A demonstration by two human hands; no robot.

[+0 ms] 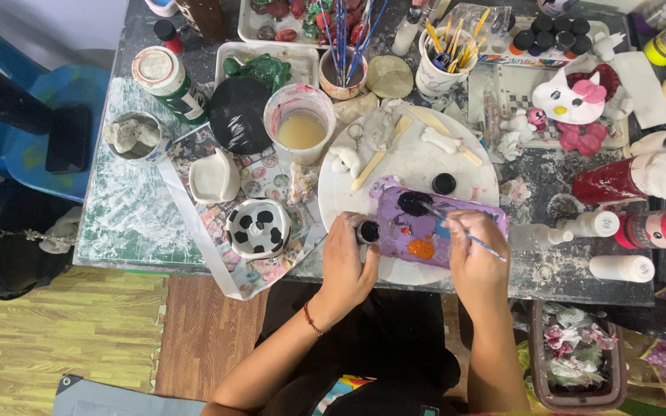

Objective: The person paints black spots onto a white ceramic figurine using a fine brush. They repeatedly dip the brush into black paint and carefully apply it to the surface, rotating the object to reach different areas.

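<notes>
Seen from the head camera, a paint-smeared grey worktable (pixel 587 266) stands over a floor of wood planks and yellow-green foam mats (pixel 63 339), with a blue chair (pixel 32 146) at its left edge. A white round plate (pixel 418 166) carries a purple palette tray (pixel 433 231) dabbed with black and orange paint. The left hand (pixel 348 262) closes its fingers around a small black-capped paint bottle (pixel 368 231) at the tray's left end. The right hand (pixel 472 250) pinches a thin blue-handled brush (pixel 468 235), its tip at the black paint. A green-and-white can (pixel 169 81) stands upper left; white squeeze bottles (pixel 622 267) and a pink-labelled bottle (pixel 660 229) lie at right. A cow-spotted dish (pixel 258 229) sits just beside the left hand.
</notes>
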